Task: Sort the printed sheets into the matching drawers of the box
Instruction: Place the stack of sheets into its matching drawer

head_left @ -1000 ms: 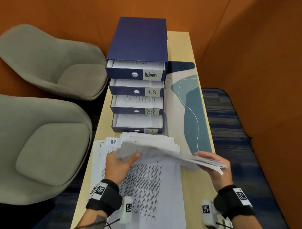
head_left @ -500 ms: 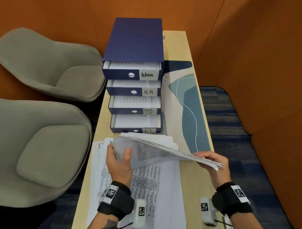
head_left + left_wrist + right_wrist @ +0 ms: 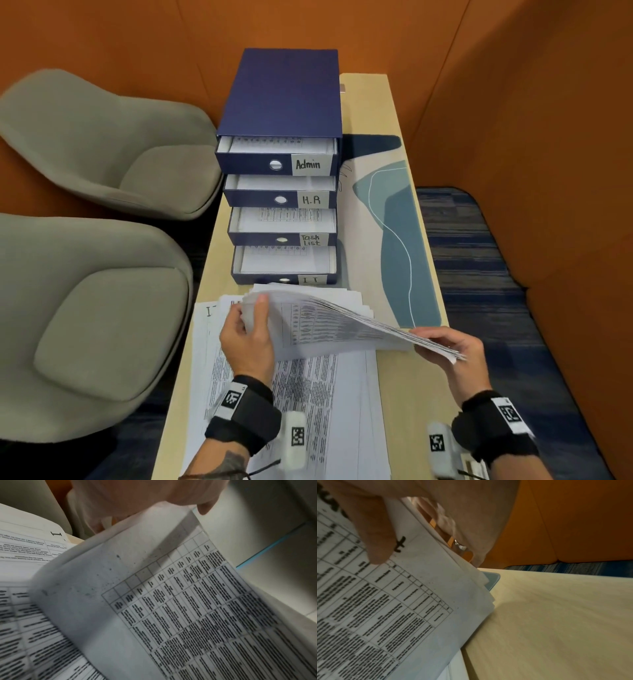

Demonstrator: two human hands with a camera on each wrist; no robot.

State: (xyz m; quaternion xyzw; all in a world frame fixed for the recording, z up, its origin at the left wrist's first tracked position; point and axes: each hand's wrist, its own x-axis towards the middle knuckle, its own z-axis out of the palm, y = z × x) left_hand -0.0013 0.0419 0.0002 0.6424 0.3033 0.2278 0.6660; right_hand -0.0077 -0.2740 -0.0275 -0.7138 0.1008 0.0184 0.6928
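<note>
From the head view, both hands hold a stack of printed sheets [image 3: 342,322] above the table [image 3: 404,394], just before the drawer box [image 3: 284,137]: left hand [image 3: 248,342] pinches its left edge, right hand [image 3: 448,353] grips the right. The left wrist view shows fingers [image 3: 204,508] curled over the lifted page; the right wrist view shows a thumb [image 3: 373,536] pressing the stack's top sheet.

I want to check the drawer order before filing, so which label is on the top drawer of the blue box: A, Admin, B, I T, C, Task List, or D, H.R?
A: in the head view the top drawer of the blue box carries the handwritten Admin label, and the other three labels sit on the drawers below it.
</note>
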